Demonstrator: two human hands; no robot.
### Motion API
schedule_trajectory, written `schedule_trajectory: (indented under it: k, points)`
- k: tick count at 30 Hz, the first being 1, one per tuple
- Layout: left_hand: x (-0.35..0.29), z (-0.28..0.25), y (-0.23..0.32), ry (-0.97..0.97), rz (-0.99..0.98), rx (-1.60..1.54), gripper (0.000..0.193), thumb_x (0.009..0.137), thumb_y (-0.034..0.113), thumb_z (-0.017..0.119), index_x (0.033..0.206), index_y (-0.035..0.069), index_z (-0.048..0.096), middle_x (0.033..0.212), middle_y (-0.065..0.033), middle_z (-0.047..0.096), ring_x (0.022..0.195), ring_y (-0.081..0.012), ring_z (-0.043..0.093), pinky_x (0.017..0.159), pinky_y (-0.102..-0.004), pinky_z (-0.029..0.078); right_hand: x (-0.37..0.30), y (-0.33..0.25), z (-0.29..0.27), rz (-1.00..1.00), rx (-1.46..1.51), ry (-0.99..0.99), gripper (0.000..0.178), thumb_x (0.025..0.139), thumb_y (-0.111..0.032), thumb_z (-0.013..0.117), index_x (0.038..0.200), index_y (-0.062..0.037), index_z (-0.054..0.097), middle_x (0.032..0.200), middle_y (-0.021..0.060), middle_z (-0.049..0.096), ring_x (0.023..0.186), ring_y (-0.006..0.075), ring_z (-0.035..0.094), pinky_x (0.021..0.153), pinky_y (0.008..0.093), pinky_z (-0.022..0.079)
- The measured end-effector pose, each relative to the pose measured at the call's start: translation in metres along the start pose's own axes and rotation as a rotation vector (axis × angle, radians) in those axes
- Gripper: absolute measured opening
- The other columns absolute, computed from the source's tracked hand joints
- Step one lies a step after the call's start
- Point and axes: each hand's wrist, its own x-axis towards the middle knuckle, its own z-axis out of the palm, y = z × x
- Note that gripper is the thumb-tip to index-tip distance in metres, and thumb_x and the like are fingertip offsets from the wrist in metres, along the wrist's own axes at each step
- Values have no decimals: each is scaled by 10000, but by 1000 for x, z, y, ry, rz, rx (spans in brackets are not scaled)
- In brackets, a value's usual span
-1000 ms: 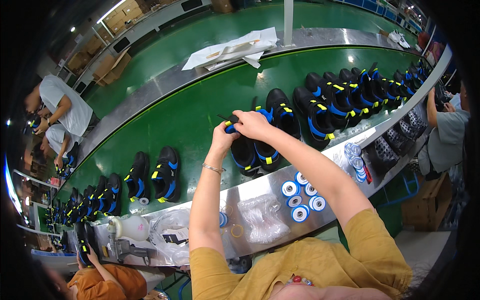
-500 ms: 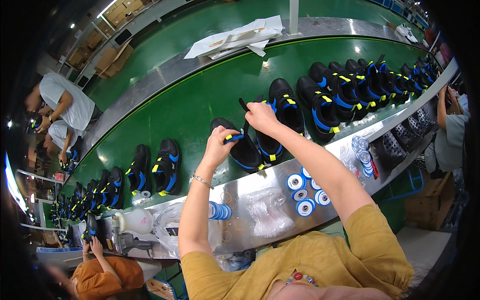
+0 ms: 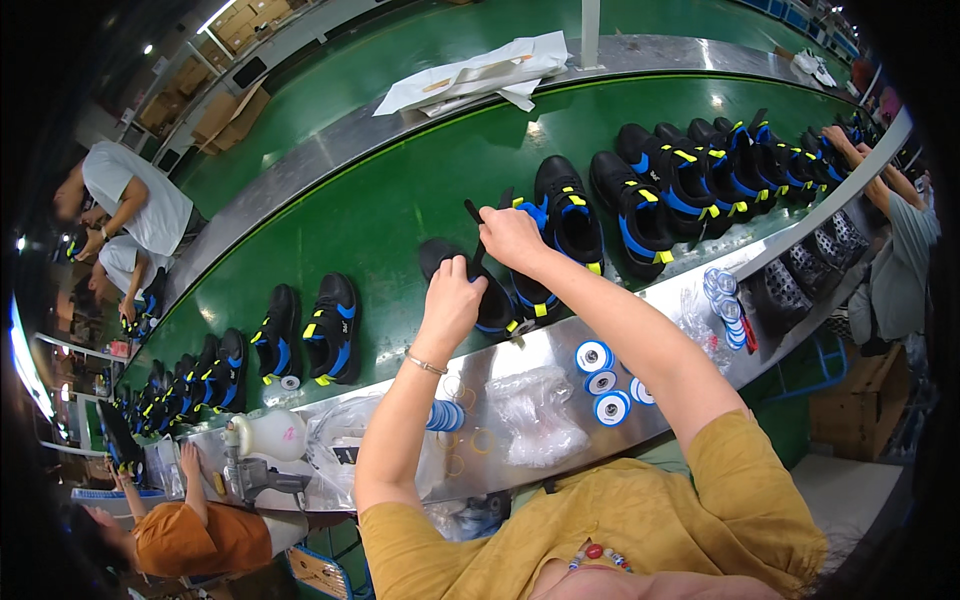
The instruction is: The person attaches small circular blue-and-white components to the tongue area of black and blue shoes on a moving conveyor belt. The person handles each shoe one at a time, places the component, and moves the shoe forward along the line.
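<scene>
A black low shoe [image 3: 496,309] with blue and yellow trim lies toe-away on the green belt before me. My left hand [image 3: 456,296] is closed over its opening, gripping it near the tongue; the exact part held is hidden. Between the right thumb and fingers is a black strap [image 3: 471,211], its free end sticking up and its lower part running down to this shoe. That right hand [image 3: 508,238] is closed, just to the right of the toe. Beside it stands another shoe [image 3: 540,292], partly covered by my wrist.
Shoe pairs [image 3: 332,328] line the green belt [image 3: 390,190] on both sides. The near metal ledge [image 3: 480,465] carries blue-rimmed discs [image 3: 593,356], plastic bags [image 3: 535,415] and a device with a white bulb [image 3: 278,436]. White sheets [image 3: 470,80] lie beyond. Co-workers [image 3: 205,535] sit left and right.
My left hand has moved slightly right and down onto the shoe; the blue-yellow tongue tab it pinched is now hidden. The right hand shifted slightly left with the strap. A co-worker at right reaches toward shoes.
</scene>
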Motion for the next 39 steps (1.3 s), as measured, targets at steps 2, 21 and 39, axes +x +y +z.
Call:
schedule_trajectory:
  k: [2,21,39]
  points:
    - [-12,12,-5,260,-138,-312,326,750,19,631,1073,22,592,1143,-221,533,1080,-351,545,891,-385,472,-3,1,-2,-65,93,84,157,801,-101,564,926,-13,603,800,190,656,777,378,642,677,471,510]
    - [-12,56,-1,116,-638,-722,463,791,52,576,1247,-20,541,1153,-216,576,1018,-314,581,907,-384,454,-50,4,-19,-489,-116,-153,174,716,-18,624,884,-54,600,904,169,572,757,333,639,634,421,522]
    - [-21,56,37,237,-594,-800,657,847,98,451,1477,155,273,1195,-296,486,1071,-442,487,956,-470,386,-106,-12,-22,-613,-307,123,263,755,-134,580,962,25,610,815,118,595,731,244,611,544,323,513]
